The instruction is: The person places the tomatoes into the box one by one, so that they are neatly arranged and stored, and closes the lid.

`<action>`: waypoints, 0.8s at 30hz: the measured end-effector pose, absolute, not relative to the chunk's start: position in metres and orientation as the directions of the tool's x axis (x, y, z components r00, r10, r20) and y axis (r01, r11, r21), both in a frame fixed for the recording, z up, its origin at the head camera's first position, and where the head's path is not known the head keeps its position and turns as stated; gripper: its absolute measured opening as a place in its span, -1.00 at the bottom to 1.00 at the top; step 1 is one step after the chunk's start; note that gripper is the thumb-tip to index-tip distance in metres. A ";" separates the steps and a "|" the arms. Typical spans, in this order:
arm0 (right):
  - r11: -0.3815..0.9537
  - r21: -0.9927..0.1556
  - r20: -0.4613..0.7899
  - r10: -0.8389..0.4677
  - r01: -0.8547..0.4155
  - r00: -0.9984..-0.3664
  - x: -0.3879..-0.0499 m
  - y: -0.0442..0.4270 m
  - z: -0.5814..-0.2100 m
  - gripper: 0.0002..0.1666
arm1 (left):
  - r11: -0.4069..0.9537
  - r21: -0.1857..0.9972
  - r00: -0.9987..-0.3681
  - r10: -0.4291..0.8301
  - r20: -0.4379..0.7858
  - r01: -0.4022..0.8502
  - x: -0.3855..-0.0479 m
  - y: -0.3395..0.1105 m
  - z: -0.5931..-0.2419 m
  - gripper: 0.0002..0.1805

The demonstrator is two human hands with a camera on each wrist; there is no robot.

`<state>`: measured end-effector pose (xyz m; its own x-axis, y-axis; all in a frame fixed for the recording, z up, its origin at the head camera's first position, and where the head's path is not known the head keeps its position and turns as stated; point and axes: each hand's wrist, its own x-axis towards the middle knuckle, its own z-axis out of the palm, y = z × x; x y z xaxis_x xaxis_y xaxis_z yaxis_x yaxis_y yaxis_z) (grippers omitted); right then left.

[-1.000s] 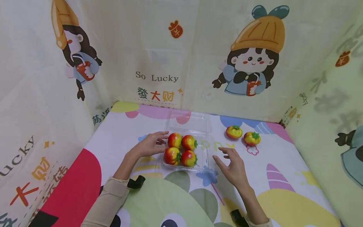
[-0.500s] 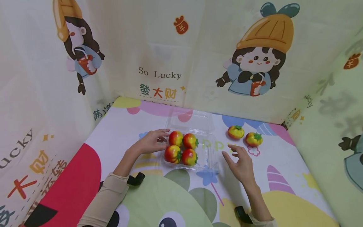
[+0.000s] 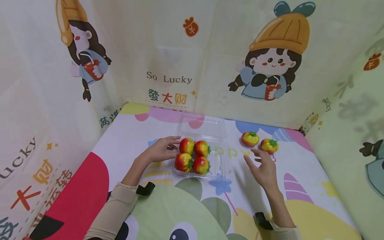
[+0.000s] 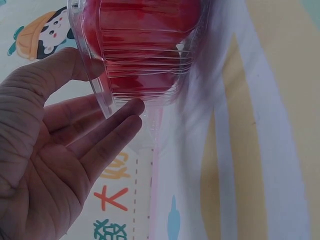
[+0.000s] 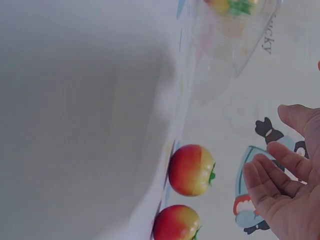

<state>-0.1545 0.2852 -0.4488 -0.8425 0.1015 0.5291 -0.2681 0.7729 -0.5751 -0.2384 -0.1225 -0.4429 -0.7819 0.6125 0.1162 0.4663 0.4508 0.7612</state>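
A clear plastic box (image 3: 220, 163) lies with its lid (image 3: 204, 128) folded back. Several glossy red-and-yellow toy tomatoes (image 3: 186, 145) with green leaves sit in its left part. My left hand (image 3: 162, 149) stays at the box's left edge. In the left wrist view its thumb reaches over the rim, and straight fingertips (image 4: 131, 126) touch or nearly touch the wall. My right hand (image 3: 265, 170) hovers right of the box, fingers relaxed and holding nothing. Beyond it are two loose toy tomatoes, one (image 3: 250, 138) left of the other (image 3: 269, 145). The right wrist view shows both, apart from the hand.
A colourful printed cloth (image 3: 168, 220) covers the table. Patterned cloth walls (image 3: 210, 66) enclose it at the back, left and right. Black curved pieces (image 3: 145, 189) sit at both of the person's wrists.
My right hand has moved right, away from the box and closer to the two loose toy tomatoes. My left hand keeps its place at the box. The head view has shifted slightly.
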 end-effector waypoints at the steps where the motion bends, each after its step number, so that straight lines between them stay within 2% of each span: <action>1: 0.772 -0.578 0.525 0.103 -0.265 -0.845 -0.155 0.287 -0.448 -0.52 | 0.449 0.764 -0.783 0.612 0.115 0.463 -0.238 -0.123 -0.443 -0.32; 24: 0.814 -0.574 0.438 0.214 -0.089 -0.873 -0.158 0.323 -0.437 -0.50 | 0.473 0.753 -0.790 0.605 0.100 0.458 -0.237 -0.121 -0.442 -0.37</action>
